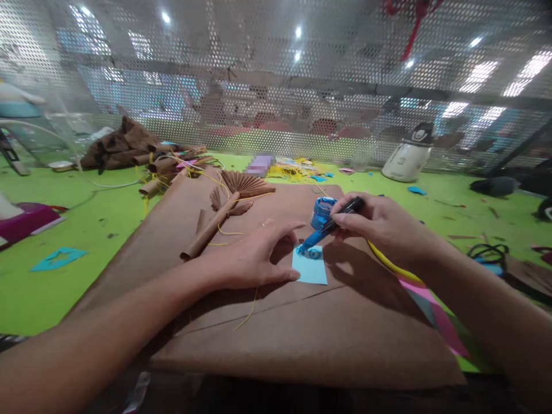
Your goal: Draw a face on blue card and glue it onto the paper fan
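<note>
My right hand [383, 227] grips a brush [334, 223] with a black handle and a blue tip. The tip touches a small light-blue paper square [311, 269] and leaves blue paint on its upper left corner. My left hand [254, 259] lies flat with its fingers spread, the fingertips pressing the square's left edge. A small pot of blue paint [321, 210] stands just behind the square. All of this rests on a large sheet of brown paper [302, 333].
A rolled brown paper stick with pleated fans [228, 201] lies behind my left hand. Brown rolls and yellow string [168, 167] are piled further back. Blue scraps [58, 257], pink sheets [435, 319], a white appliance [409, 155] and a mesh screen [276, 92] surround the green table.
</note>
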A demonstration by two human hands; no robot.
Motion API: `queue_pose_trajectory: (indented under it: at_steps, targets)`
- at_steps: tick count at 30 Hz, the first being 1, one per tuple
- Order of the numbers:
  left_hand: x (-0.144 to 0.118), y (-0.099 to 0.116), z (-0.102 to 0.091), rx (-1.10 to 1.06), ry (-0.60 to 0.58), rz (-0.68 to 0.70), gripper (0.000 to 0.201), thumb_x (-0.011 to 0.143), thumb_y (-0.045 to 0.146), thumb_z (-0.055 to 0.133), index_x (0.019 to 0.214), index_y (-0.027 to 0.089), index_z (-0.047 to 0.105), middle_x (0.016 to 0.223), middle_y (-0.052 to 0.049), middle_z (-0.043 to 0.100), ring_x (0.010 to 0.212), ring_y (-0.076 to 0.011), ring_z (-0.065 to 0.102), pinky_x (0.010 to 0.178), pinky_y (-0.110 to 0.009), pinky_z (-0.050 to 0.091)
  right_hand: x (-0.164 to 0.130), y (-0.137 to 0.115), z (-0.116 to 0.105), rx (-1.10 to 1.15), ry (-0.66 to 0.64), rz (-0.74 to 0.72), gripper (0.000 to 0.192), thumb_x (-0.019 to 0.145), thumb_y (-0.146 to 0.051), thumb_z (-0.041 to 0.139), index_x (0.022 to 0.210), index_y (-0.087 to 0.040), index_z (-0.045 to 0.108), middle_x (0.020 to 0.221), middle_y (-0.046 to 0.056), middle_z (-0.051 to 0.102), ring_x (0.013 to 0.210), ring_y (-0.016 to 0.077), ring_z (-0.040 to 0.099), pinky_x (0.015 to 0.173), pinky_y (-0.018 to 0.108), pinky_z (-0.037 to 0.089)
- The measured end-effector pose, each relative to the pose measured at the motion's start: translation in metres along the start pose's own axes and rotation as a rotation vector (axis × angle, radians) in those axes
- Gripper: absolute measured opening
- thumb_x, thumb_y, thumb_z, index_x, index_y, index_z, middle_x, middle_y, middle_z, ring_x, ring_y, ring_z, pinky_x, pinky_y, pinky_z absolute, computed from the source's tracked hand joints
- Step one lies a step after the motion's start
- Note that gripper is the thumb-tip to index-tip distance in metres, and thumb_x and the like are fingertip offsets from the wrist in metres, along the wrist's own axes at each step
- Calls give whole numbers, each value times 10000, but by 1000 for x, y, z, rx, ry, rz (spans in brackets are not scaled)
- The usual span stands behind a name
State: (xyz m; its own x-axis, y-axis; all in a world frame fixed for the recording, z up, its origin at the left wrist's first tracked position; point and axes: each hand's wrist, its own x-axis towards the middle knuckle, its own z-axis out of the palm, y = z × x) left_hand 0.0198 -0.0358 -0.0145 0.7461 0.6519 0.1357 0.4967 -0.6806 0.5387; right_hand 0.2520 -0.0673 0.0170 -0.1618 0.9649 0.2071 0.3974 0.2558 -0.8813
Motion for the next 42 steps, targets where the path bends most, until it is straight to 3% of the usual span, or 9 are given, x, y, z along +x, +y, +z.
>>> queue_pose_trajectory:
  at_steps: [22,29,42]
  targets:
    - [2,4,-1,-17,-23,-57,765,734,368,715,1404,241,369,1284,-88,528,1173,-287,484,1000,-458,395,2,-2,-2,-18,0,39,54,783,-206,604,751,-162,608,664,21,627,589,146,593,591,288,482]
    - [2,0,0,-24,-11,9,711,759,383,695,1384,263,378,1282,-79,534,1170,-276,493,984,-436,412,1,-4,0,24,40,34,75,802,-210,585,745,-162,595,655,15,601,620,146,600,612,282,497]
    - [2,-3,2,-2,-6,-12,762,752,408,695,1414,264,345,1279,-89,521,1166,-282,488,994,-457,403,3,1,-1,-49,-4,22,42,788,-193,578,767,-161,597,670,25,627,606,151,601,599,288,480]
